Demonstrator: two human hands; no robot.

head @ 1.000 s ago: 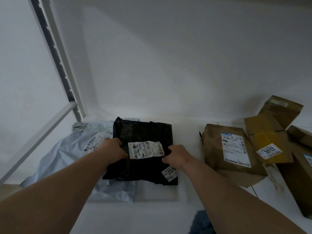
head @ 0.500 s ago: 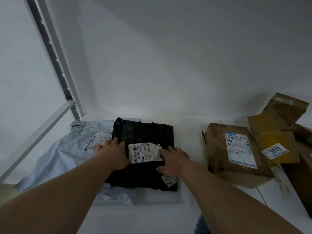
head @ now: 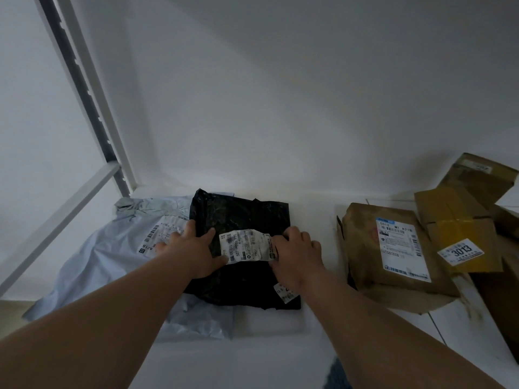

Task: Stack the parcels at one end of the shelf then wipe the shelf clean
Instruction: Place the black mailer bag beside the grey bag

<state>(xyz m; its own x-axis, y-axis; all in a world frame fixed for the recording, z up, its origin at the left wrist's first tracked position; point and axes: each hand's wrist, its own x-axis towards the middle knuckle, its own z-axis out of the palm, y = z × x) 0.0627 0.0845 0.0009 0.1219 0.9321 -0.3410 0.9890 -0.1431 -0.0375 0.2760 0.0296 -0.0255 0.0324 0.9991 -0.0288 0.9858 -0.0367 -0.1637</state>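
Note:
A black plastic parcel [head: 241,220] with a white label lies on top of a pale blue-grey mailer bag [head: 106,256] at the left end of the white shelf [head: 314,217]. My left hand [head: 191,251] lies flat on the black parcel's left edge, fingers spread. Over on the parcel's right side my right hand [head: 297,256] presses down, fingers fairly straight. A flat white parcel [head: 269,321] peeks out beneath the black one. To the right lies a brown paper parcel [head: 362,248] with a shipping label.
Several brown cardboard boxes [head: 460,220] are piled at the right, one tagged 3013. A white upright post [head: 92,88] and a side rail [head: 56,217] bound the shelf's left end. A white wall stands behind. A dark blue cloth [head: 337,374] shows at the bottom edge.
Both hands have gone from curled at the black parcel's sides to lying flatter on top of it. The parcel has settled slightly farther back on the grey mailer.

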